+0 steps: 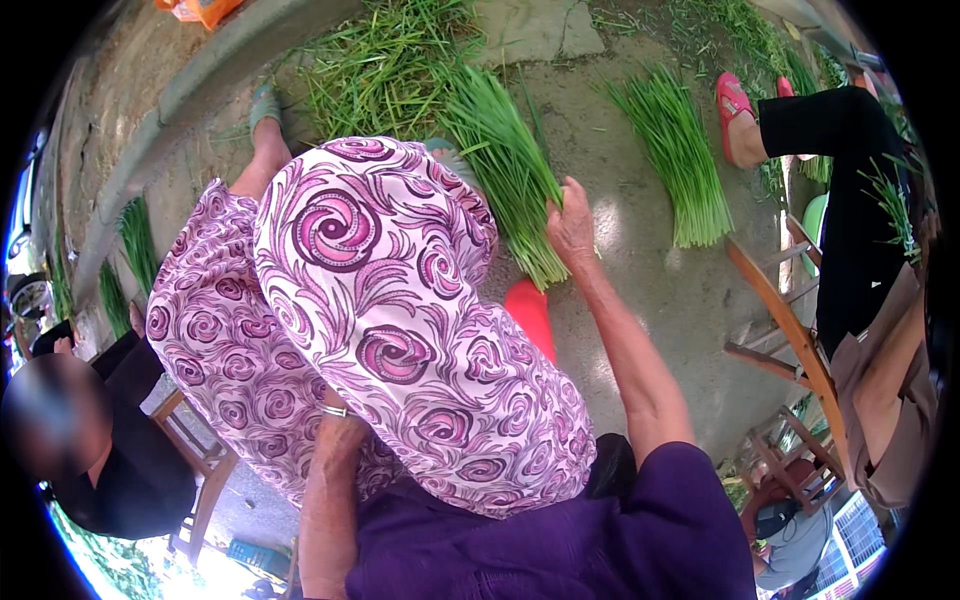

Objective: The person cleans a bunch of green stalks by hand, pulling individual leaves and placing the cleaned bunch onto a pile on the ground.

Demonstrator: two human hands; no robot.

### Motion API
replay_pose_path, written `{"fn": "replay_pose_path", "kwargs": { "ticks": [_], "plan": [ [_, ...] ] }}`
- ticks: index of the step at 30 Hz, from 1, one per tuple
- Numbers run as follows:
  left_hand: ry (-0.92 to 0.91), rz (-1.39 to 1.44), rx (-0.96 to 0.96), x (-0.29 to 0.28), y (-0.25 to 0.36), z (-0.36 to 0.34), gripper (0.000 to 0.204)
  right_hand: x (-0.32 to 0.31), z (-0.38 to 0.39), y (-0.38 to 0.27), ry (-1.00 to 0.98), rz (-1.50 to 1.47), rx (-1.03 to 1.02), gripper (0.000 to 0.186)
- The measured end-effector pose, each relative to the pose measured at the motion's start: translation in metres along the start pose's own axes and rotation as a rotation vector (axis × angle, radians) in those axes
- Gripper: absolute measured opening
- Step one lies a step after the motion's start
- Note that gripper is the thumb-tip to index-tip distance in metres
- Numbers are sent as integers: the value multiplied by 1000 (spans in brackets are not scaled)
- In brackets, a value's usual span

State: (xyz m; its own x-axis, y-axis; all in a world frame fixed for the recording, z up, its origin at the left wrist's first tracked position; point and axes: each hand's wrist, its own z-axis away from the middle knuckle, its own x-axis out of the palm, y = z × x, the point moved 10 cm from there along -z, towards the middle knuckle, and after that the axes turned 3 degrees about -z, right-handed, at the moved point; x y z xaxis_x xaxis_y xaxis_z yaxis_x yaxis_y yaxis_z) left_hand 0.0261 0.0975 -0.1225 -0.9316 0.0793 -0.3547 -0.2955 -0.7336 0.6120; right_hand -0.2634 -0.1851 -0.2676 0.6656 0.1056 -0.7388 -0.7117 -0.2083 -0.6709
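Note:
My right hand [568,220] is closed on a long bundle of green stalks [505,170] that lies slanting beside my patterned pink-and-white trouser leg [390,270], leaves pointing away from me. A red object [532,318] shows under the bundle's lower end, partly hidden by my leg. My left hand [338,425], with a band at the wrist, is down by my thigh; its fingers are hidden beneath the fabric. A second bundle [670,160] lies on the concrete to the right, and loose cut greens [370,75] are heaped beyond my feet.
A concrete curb [160,120] runs along the left, with more bundles [137,245] beside it. Seated people [130,440] are at both sides, one at right with a red shoe [733,100]. Wooden chairs [770,300] stand right, and an orange bag [200,10] lies at top left.

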Motion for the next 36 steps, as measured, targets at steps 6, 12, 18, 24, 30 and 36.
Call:
{"fn": "replay_pose_path", "kwargs": {
  "ticks": [6, 12, 18, 24, 30, 36],
  "plan": [
    [11, 14, -38, 1, -9, 12, 38, -50, -68, -37, -75, -347, 274, 13],
    [-13, 16, -55, 0, -11, 14, 38, -46, -115, 13, 49, -80, 204, 21],
    [0, 25, -90, -1, -14, 26, 38, 11, -54, 119, -290, 186, 444, 28],
    [-6, 29, -75, 1, -16, 16, 38, 0, -39, 119, -286, 181, 448, 31],
    [-13, 16, -61, 3, -14, 13, 38, -31, -27, 68, -134, 343, 224, 29],
    [-18, 1, -21, 3, -12, 10, 38, -16, 10, 49, -225, 123, 214, 20]
  ]
}}
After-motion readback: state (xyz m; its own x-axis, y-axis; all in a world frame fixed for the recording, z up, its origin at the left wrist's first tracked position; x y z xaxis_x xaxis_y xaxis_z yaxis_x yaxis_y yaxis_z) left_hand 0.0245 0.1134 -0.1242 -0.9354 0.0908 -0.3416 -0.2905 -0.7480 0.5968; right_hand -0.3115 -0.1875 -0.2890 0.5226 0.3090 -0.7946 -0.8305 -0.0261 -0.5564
